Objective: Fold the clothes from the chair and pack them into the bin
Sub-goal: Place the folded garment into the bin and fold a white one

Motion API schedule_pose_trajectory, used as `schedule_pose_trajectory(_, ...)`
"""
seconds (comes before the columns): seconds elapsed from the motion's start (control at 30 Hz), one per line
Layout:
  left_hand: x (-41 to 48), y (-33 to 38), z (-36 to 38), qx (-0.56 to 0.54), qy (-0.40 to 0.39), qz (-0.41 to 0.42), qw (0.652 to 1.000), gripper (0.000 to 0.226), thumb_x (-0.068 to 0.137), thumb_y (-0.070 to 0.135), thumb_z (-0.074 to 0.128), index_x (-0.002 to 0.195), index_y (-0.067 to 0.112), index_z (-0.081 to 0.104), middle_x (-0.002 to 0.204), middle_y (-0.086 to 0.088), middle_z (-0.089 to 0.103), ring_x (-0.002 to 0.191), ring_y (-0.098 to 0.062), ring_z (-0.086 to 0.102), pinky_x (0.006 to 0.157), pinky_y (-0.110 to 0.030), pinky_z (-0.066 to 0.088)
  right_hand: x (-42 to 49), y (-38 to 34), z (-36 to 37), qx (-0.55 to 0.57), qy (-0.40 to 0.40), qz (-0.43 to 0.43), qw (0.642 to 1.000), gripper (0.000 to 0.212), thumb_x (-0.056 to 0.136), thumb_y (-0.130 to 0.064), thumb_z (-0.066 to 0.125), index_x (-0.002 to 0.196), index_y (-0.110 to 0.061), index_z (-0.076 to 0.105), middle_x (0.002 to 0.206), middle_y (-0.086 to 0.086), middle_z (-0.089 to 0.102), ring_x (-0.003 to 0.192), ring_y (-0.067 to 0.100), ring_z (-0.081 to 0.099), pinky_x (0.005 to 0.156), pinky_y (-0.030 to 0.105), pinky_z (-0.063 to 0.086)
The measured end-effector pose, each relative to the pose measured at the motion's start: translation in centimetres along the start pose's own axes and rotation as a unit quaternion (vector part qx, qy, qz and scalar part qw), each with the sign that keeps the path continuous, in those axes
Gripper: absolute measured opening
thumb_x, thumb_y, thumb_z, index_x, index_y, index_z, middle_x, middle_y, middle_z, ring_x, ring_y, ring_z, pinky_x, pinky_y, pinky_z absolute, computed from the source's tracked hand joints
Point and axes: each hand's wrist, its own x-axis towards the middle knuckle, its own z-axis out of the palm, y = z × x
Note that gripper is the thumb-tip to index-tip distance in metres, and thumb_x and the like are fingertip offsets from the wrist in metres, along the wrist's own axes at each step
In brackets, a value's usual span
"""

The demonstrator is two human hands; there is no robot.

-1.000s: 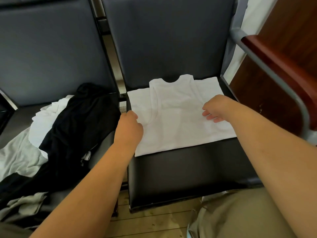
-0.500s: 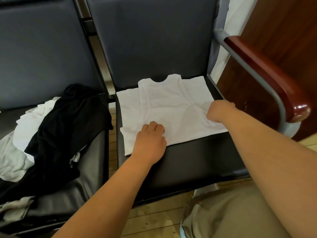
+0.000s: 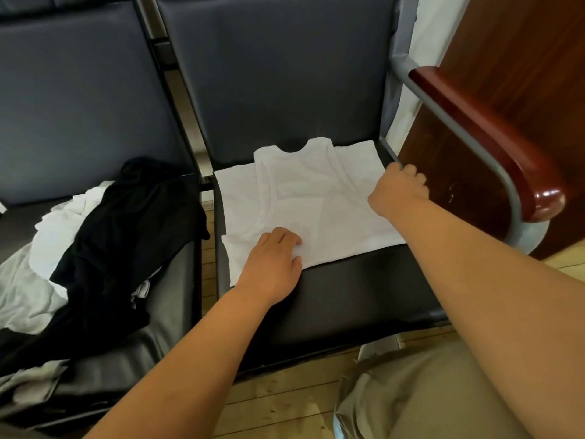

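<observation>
On the right chair seat a white tank top is laid flat, with its far right edge gripped by the right hand, fingers curled round the cloth. Its near-left part is pressed by the left hand with bent fingers; whether cloth is pinched there cannot be told. Since the earlier frame the right hand has been shifted farther up that edge.

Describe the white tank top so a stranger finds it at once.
Find the reddish wooden armrest; on the dark seat beside it lies the white tank top. It is spread flat and alone, left hand and right hand on it, unlike the crumpled black and white heap on the next seat.
</observation>
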Motion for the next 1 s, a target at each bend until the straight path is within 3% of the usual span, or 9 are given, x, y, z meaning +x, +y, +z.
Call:
schedule_pose_trajectory(0.1,-0.5,0.0,-1.0,0.042,0.022,-0.007,0.999,0.038,0.102,0.023,0.056,0.139,0.017,0.058,0.143,0.000,0.051,0.129,-0.026,0.046,0.104,-0.035,0.043,-1.0,-2.3,0.0,0.046,-0.063,-0.109,0.991,0.030,0.099,-0.025,0.060,0.124,-0.011,0.051,0.132,0.017,0.058,0.105,0.032,0.058,0.083,0.042,0.051)
schedule_pose_trajectory(0.23,-2.6,-0.7,-1.7,0.098,0.015,-0.114,0.989,0.044,0.107,0.033,0.048,0.149,0.020,0.049,0.160,-0.003,0.036,0.146,-0.029,0.032,0.118,-0.045,0.035,-3.3,-3.4,1.3,-0.023,-0.222,-0.184,0.957,0.026,0.100,-0.030,0.062,0.119,-0.012,0.064,0.115,0.006,0.065,0.094,0.022,0.060,0.083,0.034,0.049)
schedule_pose_trajectory(0.33,-3.8,-1.6,-2.5,0.073,-0.058,-0.137,0.986,0.054,0.111,0.042,0.040,0.161,0.026,0.032,0.173,-0.002,0.017,0.159,-0.028,0.013,0.125,-0.048,0.029,-4.7,-3.3,0.9,-0.034,-0.255,-0.174,0.951,0.029,0.101,-0.031,0.065,0.124,-0.014,0.064,0.117,0.005,0.063,0.095,0.022,0.061,0.088,0.036,0.054)
schedule_pose_trajectory(0.43,-4.8,-2.4,-3.8,0.071,-0.109,-0.103,0.986,0.058,0.111,0.046,0.040,0.165,0.032,0.026,0.175,0.003,0.012,0.160,-0.027,0.010,0.126,-0.049,0.030,-5.8,-3.3,0.1,-0.023,-0.302,-0.135,0.943,0.039,0.099,-0.033,0.072,0.132,-0.016,0.062,0.127,0.005,0.064,0.103,0.022,0.068,0.100,0.045,0.059)
schedule_pose_trajectory(0.63,-8.6,-4.1,-7.2,0.028,-0.217,-0.024,0.975,0.048,0.109,0.043,0.051,0.156,0.033,0.047,0.167,0.010,0.029,0.156,-0.022,0.023,0.128,-0.038,0.026,-8.0,-3.8,-1.3,-0.081,-0.435,-0.049,0.895,0.046,0.101,-0.041,0.071,0.131,-0.005,0.067,0.123,0.011,0.072,0.104,0.028,0.075,0.069,0.040,0.060)
schedule_pose_trajectory(0.73,-10.1,-5.0,-8.5,-0.009,-0.204,-0.034,0.978,0.034,0.106,0.038,0.056,0.138,0.029,0.061,0.143,0.011,0.051,0.129,-0.010,0.050,0.114,-0.031,0.042,-8.5,-5.3,-1.6,-0.085,-0.439,-0.041,0.894,0.049,0.103,-0.043,0.069,0.127,-0.001,0.069,0.119,0.016,0.075,0.105,0.031,0.075,0.073,0.042,0.060)
schedule_pose_trajectory(0.83,-10.9,-5.5,-8.9,-0.058,-0.138,-0.147,0.978,0.025,0.104,0.037,0.060,0.124,0.024,0.057,0.117,0.008,0.060,0.096,-0.008,0.062,0.088,-0.030,0.055,-8.7,-7.9,-1.5,-0.019,-0.391,-0.067,0.918,0.044,0.104,-0.043,0.065,0.126,-0.004,0.068,0.119,0.014,0.074,0.102,0.028,0.074,0.088,0.045,0.060)
schedule_pose_trajectory(0.9,-11.1,-5.7,-8.7,-0.098,-0.116,-0.228,0.962,0.027,0.103,0.042,0.063,0.115,0.018,0.059,0.099,0.004,0.069,0.081,-0.012,0.066,0.070,-0.028,0.053,-8.7,-10.1,-1.1,0.046,-0.347,-0.092,0.932,0.035,0.105,-0.041,0.063,0.118,-0.008,0.069,0.113,0.010,0.075,0.098,0.024,0.074,0.089,0.044,0.061)
schedule_pose_trajectory(1.0,-10.8,-5.8,-8.2,-0.106,-0.149,-0.261,0.948,0.053,0.102,0.057,0.060,0.106,0.006,0.074,0.073,-0.006,0.072,0.058,-0.013,0.061,0.053,-0.022,0.042,-8.8,-14.0,-0.4,0.114,-0.280,-0.132,0.944,0.026,0.106,-0.035,0.062,0.110,-0.011,0.070,0.102,0.005,0.076,0.089,0.020,0.075,0.076,0.038,0.062)
